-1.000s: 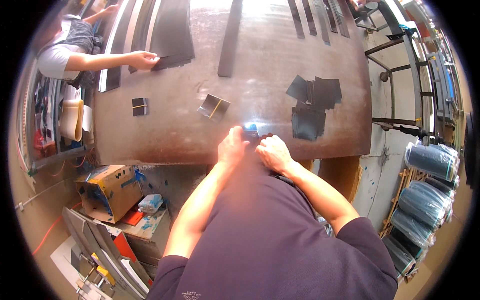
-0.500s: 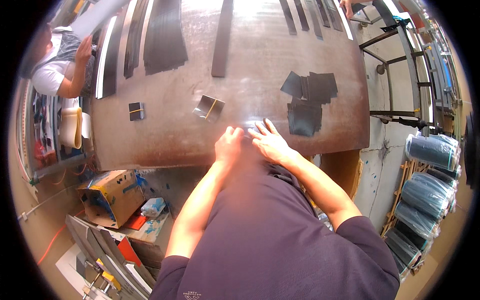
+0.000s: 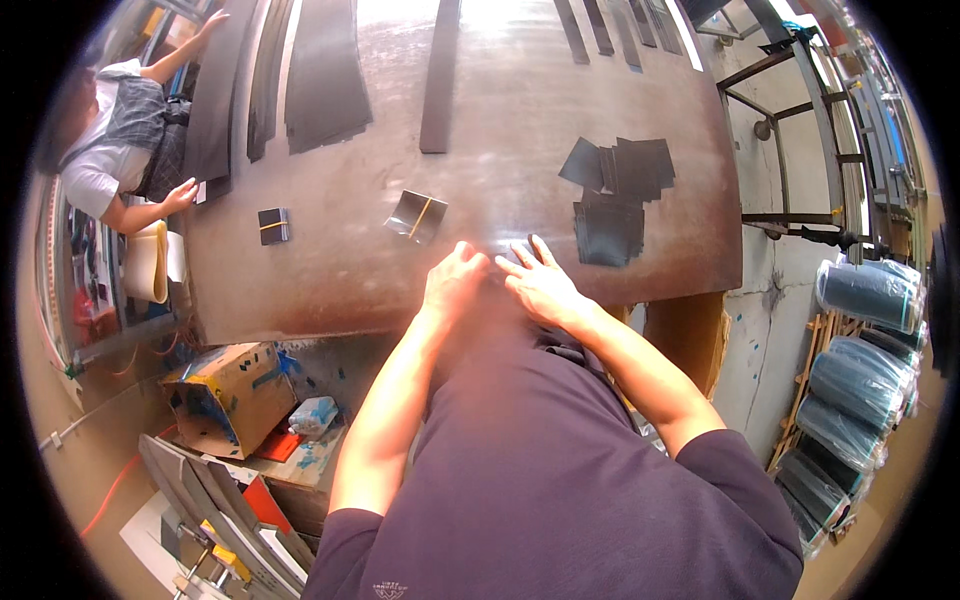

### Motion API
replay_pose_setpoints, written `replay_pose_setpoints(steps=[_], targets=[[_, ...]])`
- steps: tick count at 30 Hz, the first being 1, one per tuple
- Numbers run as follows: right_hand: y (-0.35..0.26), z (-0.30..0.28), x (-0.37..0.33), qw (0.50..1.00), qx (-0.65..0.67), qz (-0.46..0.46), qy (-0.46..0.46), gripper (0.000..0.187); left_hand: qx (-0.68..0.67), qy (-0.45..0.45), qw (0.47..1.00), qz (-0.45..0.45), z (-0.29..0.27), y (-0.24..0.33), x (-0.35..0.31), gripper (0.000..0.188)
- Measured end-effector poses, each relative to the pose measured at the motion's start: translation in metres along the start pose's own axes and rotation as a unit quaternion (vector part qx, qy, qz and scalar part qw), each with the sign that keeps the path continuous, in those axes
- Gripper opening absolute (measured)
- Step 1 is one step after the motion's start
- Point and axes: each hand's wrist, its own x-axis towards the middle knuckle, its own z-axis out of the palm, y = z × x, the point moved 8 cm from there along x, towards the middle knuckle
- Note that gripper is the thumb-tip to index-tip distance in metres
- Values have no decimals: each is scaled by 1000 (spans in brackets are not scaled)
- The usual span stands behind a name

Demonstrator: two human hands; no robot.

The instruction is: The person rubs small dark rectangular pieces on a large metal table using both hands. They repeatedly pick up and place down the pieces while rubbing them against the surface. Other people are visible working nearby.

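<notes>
At the near edge of the brown metal table [image 3: 330, 270] both my hands work close together. My left hand [image 3: 455, 282] is closed, fingertips drawn together; glare and blur hide what they hold, if anything. Beside it my right hand [image 3: 545, 285] rests with fingers stretched and spread, its thumb side toward the left hand. A small shiny patch shows by the fingertips, too unclear to name. Just beyond my left hand lies a stack of glossy sheets with a yellow band [image 3: 417, 216]. Right of my right hand lie loose dark rectangular pieces [image 3: 609, 232] in overlapping piles.
A smaller banded stack [image 3: 273, 226] lies farther left. Long dark strips [image 3: 440, 85] cover the table's far part. At the left, a co-worker [image 3: 120, 150] handles a long dark sheet [image 3: 215, 110]. A cardboard box [image 3: 235, 400] stands below; plastic-wrapped rolls [image 3: 850, 380] lie at the right.
The co-worker's arms have spread apart, and the pale sheet they held up is now out of sight; a dark sheet lies before them. My left hand has shifted slightly; my right hand stays put.
</notes>
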Motion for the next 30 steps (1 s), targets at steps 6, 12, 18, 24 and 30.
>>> replay_pose_setpoints(steps=[6, 12, 18, 24, 30], targets=[[2, 2, -1, 1000, 1, 2, -8, 24, -165, 122, 975, -83, -21, -28, -17, 10], [2, 4, -2, 1000, 8, -2, 6, 22, -161, 82, 981, -73, -33, -31, -37, 20], [3, 4, 0, 1000, 6, -4, -10, 22, -15, 14, 999, -43, -8, -14, -1, 22], [3, 5, -2, 1000, 0, -5, 25, 22, -132, 43, 988, -61, -6, -24, -6, 10], [14, -17, -23, 990, -77, 0, 119, 21, -679, -33, 672, -293, -38, -30, -86, 11]])
